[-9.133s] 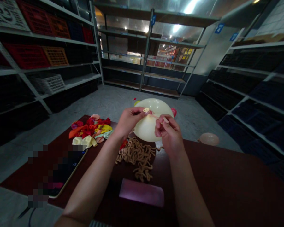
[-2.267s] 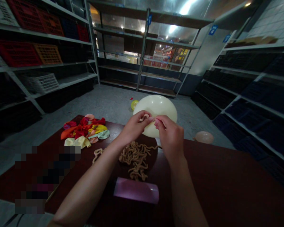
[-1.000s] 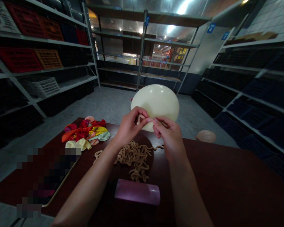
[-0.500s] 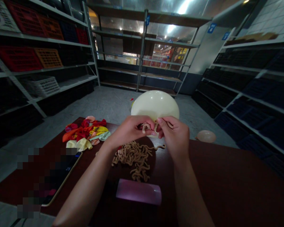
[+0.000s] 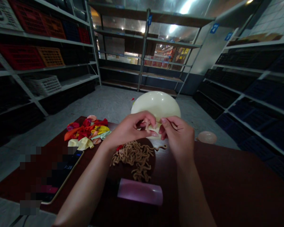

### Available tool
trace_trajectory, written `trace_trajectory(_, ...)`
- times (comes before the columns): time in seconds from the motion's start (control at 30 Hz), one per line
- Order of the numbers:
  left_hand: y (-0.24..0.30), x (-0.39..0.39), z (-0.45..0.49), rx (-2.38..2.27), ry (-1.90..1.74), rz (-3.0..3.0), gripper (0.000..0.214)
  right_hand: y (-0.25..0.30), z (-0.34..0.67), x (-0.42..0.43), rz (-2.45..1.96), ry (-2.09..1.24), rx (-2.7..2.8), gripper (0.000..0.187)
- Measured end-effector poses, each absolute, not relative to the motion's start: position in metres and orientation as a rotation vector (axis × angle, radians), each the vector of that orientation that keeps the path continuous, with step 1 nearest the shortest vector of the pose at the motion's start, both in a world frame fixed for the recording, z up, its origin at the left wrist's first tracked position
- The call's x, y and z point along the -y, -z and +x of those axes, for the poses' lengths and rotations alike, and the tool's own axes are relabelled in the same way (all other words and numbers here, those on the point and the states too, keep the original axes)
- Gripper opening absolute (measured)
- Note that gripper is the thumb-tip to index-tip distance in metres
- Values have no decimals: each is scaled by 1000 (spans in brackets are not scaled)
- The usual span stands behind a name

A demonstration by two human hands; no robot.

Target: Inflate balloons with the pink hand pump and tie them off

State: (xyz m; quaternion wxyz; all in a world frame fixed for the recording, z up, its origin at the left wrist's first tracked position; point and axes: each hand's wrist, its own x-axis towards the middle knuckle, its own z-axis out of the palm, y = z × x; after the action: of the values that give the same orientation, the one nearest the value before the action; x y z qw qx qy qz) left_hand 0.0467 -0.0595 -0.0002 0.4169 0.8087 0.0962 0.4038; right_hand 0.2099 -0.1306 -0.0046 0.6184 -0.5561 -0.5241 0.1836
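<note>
Item: pale yellow balloon, inflated, held in the air above the far edge of the dark table, just over a pile of tan cord. The left hand and right hand were both pinched shut on its neck, fingertips meeting. Risk, as judged: only fingertips gripped the neck, so a loosened pinch could have let it slip and vent air, and a nail pressed into the taut skin could have burst it.
</note>
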Motion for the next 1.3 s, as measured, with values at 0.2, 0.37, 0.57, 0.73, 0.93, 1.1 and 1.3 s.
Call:
trace_trajectory(0.2,8,60,60,-292,-1179,1688,51,1,210,136,-1266,-482,1248,28)
trace_trajectory(0.37,13,55,68,-345,-1242,1895,26,2,210,134,-1254,-484,1256,29)
trace_trajectory(0.57,9,57,67,-447,-1275,2062,27,5,209,131,-1229,-506,1243,28)
trace_trajectory(0.73,10,54,67,-413,-1257,2058,23,5,211,130,-1235,-512,1284,27)
trace_trajectory(0.93,12,49,70,-461,-1395,1655,15,6,208,132,-1265,-575,1359,21)
trace_trajectory(1.1,14,51,77,-483,-1426,1366,25,7,200,136,-1398,-278,1537,16)
trace_trajectory(1.3,12,57,84,-490,-1410,1114,22,0,193,145,-1447,310,1854,19)
